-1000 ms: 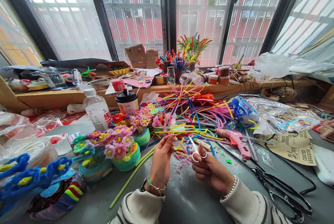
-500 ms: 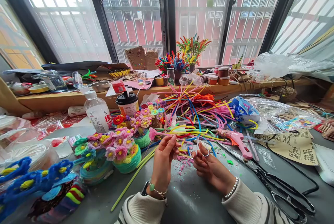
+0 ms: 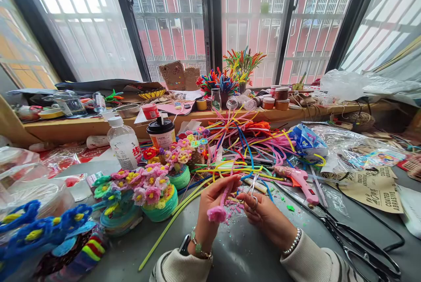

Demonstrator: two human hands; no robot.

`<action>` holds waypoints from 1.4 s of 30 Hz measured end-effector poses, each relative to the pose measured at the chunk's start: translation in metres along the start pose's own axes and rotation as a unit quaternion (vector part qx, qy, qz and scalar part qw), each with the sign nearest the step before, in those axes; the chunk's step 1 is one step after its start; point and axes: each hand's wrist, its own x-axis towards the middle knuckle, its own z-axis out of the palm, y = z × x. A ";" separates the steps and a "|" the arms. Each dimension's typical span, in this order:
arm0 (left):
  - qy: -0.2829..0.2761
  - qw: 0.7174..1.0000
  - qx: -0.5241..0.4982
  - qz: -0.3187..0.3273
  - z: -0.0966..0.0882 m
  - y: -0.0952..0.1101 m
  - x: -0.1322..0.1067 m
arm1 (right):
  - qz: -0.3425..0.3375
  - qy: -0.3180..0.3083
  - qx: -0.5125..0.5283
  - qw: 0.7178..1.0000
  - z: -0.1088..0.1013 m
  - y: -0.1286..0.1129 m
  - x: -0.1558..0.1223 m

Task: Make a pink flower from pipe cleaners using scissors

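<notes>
In my left hand (image 3: 212, 198) the fingers pinch the stem of a pink pipe cleaner flower (image 3: 217, 214), whose bloom hangs down over my palm toward me. My right hand (image 3: 268, 214) has its fingers in the loops of small silver scissors (image 3: 253, 187), blades pointing up and away. The scissors are a short way to the right of the flower's stem, apart from it. Pink fuzz clippings (image 3: 237, 206) lie on the grey table between and beyond my hands. Whether the blades are fully closed is hard to make out.
Left of my hands stand pots of pipe cleaner flowers (image 3: 160, 212), a plastic bottle (image 3: 123, 148) and a lidded cup (image 3: 161, 133). A heap of loose pipe cleaners (image 3: 263, 139) lies ahead. On the right are a pink glue gun (image 3: 301, 181) and large black scissors (image 3: 358, 240).
My left hand has turned, and the pink flower has swung from beyond my fingers to hang down toward me. The small scissors have tipped slightly right in my right hand.
</notes>
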 end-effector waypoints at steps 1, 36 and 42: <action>-0.003 1.000 0.009 -0.001 0.001 0.001 0.000 | 0.000 0.003 -0.003 1.000 0.001 0.000 0.000; 0.049 0.995 0.017 -0.084 -0.001 0.000 0.003 | -0.042 -0.003 -0.002 0.999 0.003 -0.006 -0.005; -0.008 0.993 0.071 -0.097 -0.001 -0.004 0.002 | -0.094 -0.048 -0.137 0.985 0.003 -0.002 -0.003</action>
